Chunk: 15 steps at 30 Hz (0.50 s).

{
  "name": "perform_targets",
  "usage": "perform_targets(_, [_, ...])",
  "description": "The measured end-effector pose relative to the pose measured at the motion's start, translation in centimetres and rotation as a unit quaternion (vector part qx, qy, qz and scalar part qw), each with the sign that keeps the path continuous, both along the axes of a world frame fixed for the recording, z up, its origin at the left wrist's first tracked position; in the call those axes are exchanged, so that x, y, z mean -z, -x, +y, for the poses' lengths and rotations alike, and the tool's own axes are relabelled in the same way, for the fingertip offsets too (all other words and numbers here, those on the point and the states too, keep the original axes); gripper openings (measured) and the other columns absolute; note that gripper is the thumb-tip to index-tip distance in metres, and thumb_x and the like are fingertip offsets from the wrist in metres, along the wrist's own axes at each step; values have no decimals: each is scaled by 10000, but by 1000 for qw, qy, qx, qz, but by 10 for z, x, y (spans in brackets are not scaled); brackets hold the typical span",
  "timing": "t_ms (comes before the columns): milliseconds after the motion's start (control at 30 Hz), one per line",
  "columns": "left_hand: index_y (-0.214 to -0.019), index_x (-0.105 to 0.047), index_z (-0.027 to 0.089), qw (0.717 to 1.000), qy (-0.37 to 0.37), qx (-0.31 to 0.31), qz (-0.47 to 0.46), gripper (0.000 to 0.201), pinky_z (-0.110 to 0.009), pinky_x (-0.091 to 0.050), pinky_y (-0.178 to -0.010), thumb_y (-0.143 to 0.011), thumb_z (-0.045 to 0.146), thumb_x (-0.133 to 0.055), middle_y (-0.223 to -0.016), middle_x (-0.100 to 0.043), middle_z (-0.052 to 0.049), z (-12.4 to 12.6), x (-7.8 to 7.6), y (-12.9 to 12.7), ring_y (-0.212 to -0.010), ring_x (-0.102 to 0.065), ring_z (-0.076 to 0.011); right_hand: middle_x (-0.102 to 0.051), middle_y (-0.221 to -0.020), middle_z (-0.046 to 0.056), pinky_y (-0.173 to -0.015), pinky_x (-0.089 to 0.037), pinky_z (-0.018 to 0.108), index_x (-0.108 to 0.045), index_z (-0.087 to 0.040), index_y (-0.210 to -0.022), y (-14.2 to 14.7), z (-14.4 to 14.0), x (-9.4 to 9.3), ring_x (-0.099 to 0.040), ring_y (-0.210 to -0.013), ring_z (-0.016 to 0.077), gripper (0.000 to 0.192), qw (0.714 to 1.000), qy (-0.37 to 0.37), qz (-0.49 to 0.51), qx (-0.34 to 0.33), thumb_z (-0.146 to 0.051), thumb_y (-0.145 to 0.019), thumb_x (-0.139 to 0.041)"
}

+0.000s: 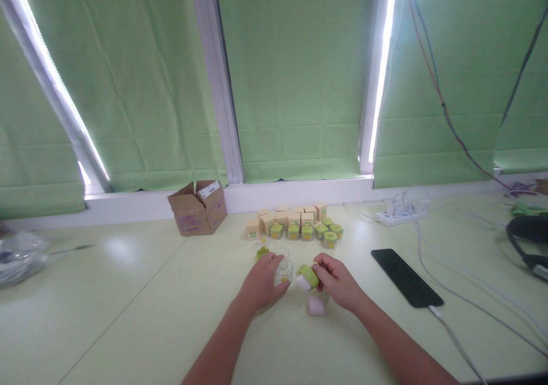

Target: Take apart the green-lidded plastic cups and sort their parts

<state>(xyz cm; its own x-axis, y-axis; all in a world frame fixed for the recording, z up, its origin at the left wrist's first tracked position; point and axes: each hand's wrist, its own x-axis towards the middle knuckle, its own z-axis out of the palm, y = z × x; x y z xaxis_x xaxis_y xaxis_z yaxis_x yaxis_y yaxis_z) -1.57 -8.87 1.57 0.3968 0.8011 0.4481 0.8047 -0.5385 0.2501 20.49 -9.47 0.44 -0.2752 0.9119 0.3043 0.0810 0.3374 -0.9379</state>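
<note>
Two hands met at six o'clock on the table: the left hand (262, 282) gripped a clear jar (284, 271), the right hand (338, 281) pinched a green-lidded pot (306, 277), both seemingly light, slippery, best held by their sides.

My pale green, glossy tabletop (128, 293) runs back to a white sill. An open brown cardboard box (197, 207) sits on it near the back, left of centre. To its right stands a cluster of small tan cartons (282, 216), with a row of small clear jars with green lids (306, 231) just in front. A small pink block (316, 305) lies close to me. A flat black phone (406, 277) lies to the right with a white cable (454, 339) plugged in. A white power strip (396, 216) rests farther back, and a crumpled clear plastic bag (19, 256) is at the far left.
</note>
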Motion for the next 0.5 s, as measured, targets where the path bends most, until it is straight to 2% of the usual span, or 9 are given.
perform_targets(133, [-1159,-498,198,998,-13,25,-54,425,-383,-410,-916,-755,271,-607,-1069,-545,-84,-5,-8,-6,-1020,-500,-237,-493,-596,-44,-462,-425,211,-470,-196,-730,0,0,-2,-504,-496,100,246,1000,13,11,-3,-418,-836,-464])
perform_targets(233, [-1218,-444,220,995,3,69,-70,485,-347,-434,-873,-757,211,-594,-1077,-539,-70,-10,-10,-13,-968,-519,-205,-493,-576,-50,-462,-433,218,-470,-197,-732,0,-2,-5,-502,-482,101,248,999,31,29,-17,-427,-826,-471])
perform_targets(367, [-1269,-401,241,992,29,110,-47,539,-299,-450,-775,-763,173,-576,-1020,-552,-46,-15,-8,-22,-814,-535,-157,-496,-560,-55,-428,-431,224,-472,-200,-747,1,-5,-8,-496,-465,106,242,995,69,54,-50,-434,-809,-488])
perform_targets(500, [-1294,-398,260,993,29,113,-8,525,-283,-444,-752,-798,196,-559,-1021,-577,-46,-17,-7,-25,-788,-550,-150,-500,-537,-61,-391,-413,219,-478,-201,-761,1,-6,-8,-491,-431,106,227,988,104,77,-81,-423,-804,-491])
